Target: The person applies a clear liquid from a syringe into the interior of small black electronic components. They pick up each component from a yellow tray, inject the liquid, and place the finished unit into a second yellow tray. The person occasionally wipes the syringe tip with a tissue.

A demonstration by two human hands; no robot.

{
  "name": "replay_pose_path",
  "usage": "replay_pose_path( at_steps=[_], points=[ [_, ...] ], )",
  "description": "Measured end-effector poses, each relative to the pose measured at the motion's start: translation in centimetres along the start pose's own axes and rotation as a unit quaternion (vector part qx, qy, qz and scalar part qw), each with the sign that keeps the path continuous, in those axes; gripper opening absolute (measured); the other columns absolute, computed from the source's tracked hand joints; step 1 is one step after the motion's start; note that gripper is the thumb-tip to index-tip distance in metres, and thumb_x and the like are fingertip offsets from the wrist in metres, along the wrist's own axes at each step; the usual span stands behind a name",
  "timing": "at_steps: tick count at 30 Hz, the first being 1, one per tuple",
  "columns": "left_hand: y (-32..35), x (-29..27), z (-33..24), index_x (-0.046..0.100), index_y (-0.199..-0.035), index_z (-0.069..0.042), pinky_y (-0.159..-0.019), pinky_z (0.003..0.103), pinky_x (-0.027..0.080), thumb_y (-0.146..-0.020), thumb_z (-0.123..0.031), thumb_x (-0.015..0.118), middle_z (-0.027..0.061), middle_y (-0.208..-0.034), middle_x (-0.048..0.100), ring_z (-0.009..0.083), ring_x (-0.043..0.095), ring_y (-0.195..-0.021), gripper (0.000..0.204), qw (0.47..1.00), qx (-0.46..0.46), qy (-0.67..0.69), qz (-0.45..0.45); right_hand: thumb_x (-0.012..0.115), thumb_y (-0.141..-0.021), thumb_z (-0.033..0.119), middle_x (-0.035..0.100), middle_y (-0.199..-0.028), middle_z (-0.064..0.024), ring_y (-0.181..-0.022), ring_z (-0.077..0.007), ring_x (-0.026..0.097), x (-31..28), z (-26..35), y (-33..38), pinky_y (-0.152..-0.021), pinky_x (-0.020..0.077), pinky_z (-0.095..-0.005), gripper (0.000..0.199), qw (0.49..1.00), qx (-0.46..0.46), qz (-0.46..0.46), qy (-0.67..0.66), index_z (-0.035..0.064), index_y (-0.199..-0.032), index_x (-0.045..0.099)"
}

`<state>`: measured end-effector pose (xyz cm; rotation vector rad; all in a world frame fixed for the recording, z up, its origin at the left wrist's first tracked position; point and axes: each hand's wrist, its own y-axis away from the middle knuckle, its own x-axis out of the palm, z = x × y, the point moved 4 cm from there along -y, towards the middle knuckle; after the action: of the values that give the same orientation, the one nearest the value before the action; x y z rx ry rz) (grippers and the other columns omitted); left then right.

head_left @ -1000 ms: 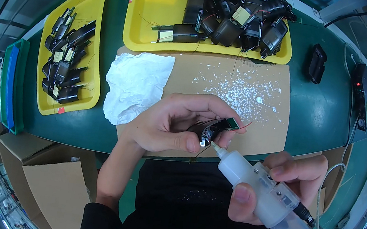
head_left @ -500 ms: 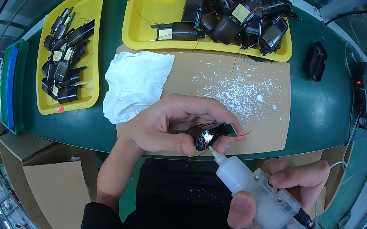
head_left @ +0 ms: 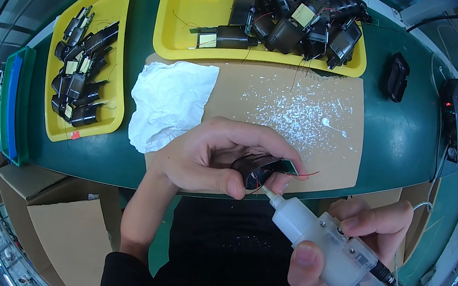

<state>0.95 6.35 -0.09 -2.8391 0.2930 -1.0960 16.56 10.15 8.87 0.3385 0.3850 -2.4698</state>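
Note:
My left hand point(head_left: 209, 158) is closed round a black plastic housing point(head_left: 252, 167), thumb on its near side and fingers behind it. A green circuit board edge and thin red and black wires stick out of the housing's right side. My right hand point(head_left: 357, 231) grips a translucent glue dispenser point(head_left: 315, 240), a syringe-like barrel filled with white matter, thumb below and fingers over its top. Its narrow nozzle tip is at the housing's near right edge, by the wires; whether it touches cannot be made out.
A brown cardboard sheet point(head_left: 224, 95) with white specks and a crumpled white cloth point(head_left: 170, 105) lies ahead. Yellow trays point(head_left: 172, 44) point(head_left: 116, 69) hold many black housings. At right are a black case point(head_left: 396, 77) and a black box point(head_left: 447, 121) with a red light. Cardboard boxes point(head_left: 71, 226) stand lower left.
The housing has turned slightly in my left hand, and the bright white patch at its opening no longer shows. The dispenser has shifted a little right and down.

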Motion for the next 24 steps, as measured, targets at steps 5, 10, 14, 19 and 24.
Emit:
replay_pose_path(
  at_steps=[5, 10, 14, 19, 24],
  points=[
    [-0.4, 0.3, -0.3, 0.054, -0.102, 0.014, -0.064, 0.030, 0.042, -0.073, -0.036, 0.071, 0.0168, -0.082, 0.055, 0.0203, 0.053, -0.073, 0.060, 1.000, -0.010, -0.005, -0.002, 0.082, -0.062, 0.011, 0.047, -0.072, -0.0034, -0.051, -0.0059, 0.047, -0.2, 0.3, 0.1, -0.050, 0.0393, -0.0180, 0.054, 1.000, 0.005, -0.005, -0.002, 0.0021, -0.090, 0.038],
    [-0.2, 0.2, 0.0, 0.055, -0.101, 0.015, -0.065, 0.030, 0.042, -0.072, -0.034, 0.073, 0.0175, -0.082, 0.056, 0.0206, 0.053, -0.073, 0.060, 1.000, -0.001, 0.005, 0.003, 0.071, -0.067, 0.020, 0.040, -0.063, -0.0013, -0.048, -0.0055, 0.032, 0.2, 0.4, 0.0, -0.049, 0.0287, -0.0175, 0.049, 0.998, 0.020, -0.004, 0.056, 0.0035, -0.086, 0.029],
    [-0.2, 0.2, 0.0, 0.055, -0.100, 0.016, -0.064, 0.030, 0.042, -0.070, -0.033, 0.074, 0.0188, -0.085, 0.056, 0.0209, 0.054, -0.073, 0.060, 1.000, -0.002, 0.014, 0.012, 0.069, -0.067, 0.024, 0.039, -0.061, -0.0012, -0.048, -0.0058, 0.030, -0.2, 0.9, -0.3, -0.050, 0.0277, -0.0172, 0.049, 0.994, 0.025, 0.024, 0.108, 0.0036, -0.085, 0.028],
    [-0.3, 0.2, -0.1, 0.056, -0.100, 0.016, -0.064, 0.030, 0.043, -0.069, -0.032, 0.075, 0.0196, -0.088, 0.057, 0.0209, 0.054, -0.074, 0.060, 1.000, 0.001, 0.009, 0.023, 0.069, -0.066, 0.025, 0.039, -0.062, -0.0011, -0.049, -0.0067, 0.033, -0.1, 1.1, -0.2, -0.051, 0.0294, -0.0170, 0.047, 0.992, 0.036, -0.001, 0.123, 0.0030, -0.082, 0.030],
    [-0.3, 0.2, -0.1, 0.056, -0.100, 0.016, -0.064, 0.029, 0.044, -0.068, -0.031, 0.075, 0.0193, -0.088, 0.057, 0.0207, 0.054, -0.075, 0.060, 0.999, 0.008, 0.000, 0.032, 0.078, -0.063, 0.018, 0.042, -0.071, -0.0023, -0.048, -0.0066, 0.042, -0.5, 1.2, -0.3, -0.048, 0.0358, -0.0180, 0.051, 0.993, 0.015, 0.023, 0.112, 0.0017, -0.085, 0.035]
  ],
)
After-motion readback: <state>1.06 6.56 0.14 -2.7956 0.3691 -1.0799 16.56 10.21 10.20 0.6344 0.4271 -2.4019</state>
